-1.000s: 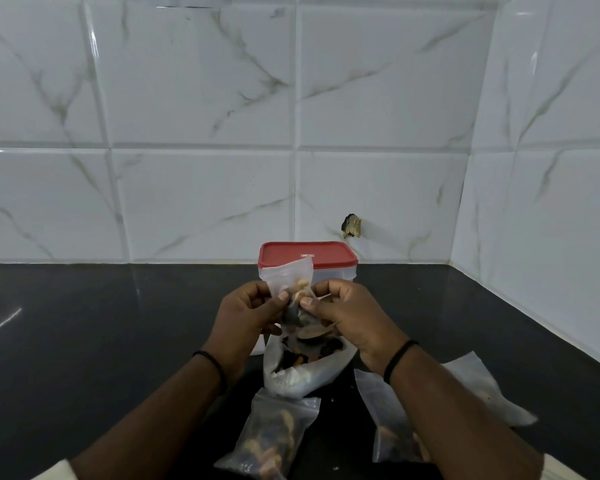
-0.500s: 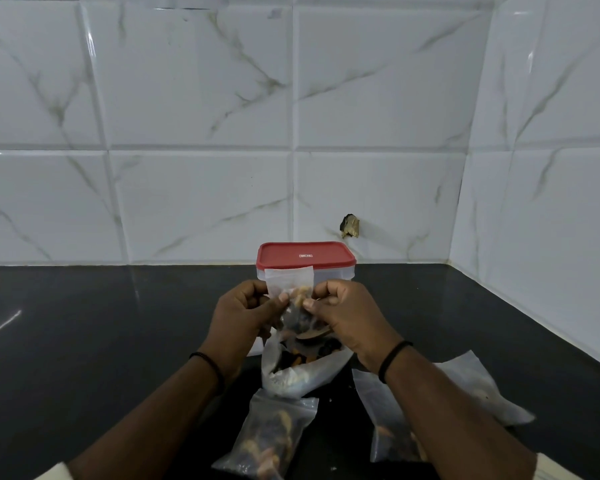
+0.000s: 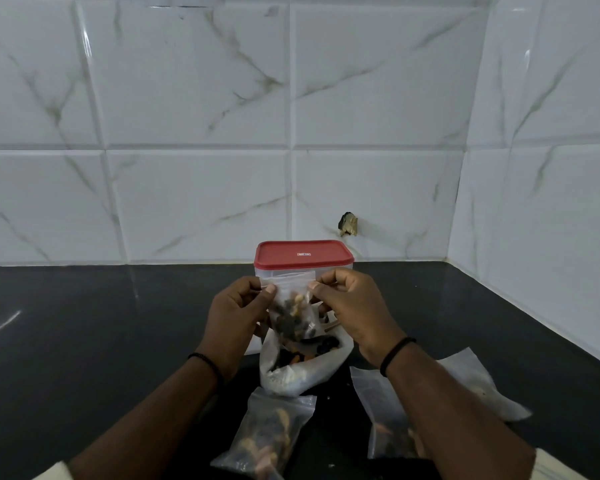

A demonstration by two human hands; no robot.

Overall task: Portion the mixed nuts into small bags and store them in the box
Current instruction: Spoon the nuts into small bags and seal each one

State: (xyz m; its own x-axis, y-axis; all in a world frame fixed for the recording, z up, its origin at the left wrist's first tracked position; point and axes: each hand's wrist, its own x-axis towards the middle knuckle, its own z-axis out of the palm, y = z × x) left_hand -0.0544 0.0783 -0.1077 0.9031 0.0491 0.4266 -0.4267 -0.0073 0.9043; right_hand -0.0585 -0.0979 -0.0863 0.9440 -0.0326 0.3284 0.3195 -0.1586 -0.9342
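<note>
A small bag (image 3: 293,315) of mixed nuts is held upright just in front of the red-lidded box (image 3: 302,259), its top edge pinched at either end by left hand (image 3: 234,315) and right hand (image 3: 352,308) fingers, above the worktop (image 3: 84,341).

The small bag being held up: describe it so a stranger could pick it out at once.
Start at the red-lidded box against the tiled wall. Just in front of it, the left hand and right hand pinch the top corners of the small clear bag of mixed nuts. Unlike the filled bags lying flat on the dark counter, it hangs upright above the large open bag.
</note>
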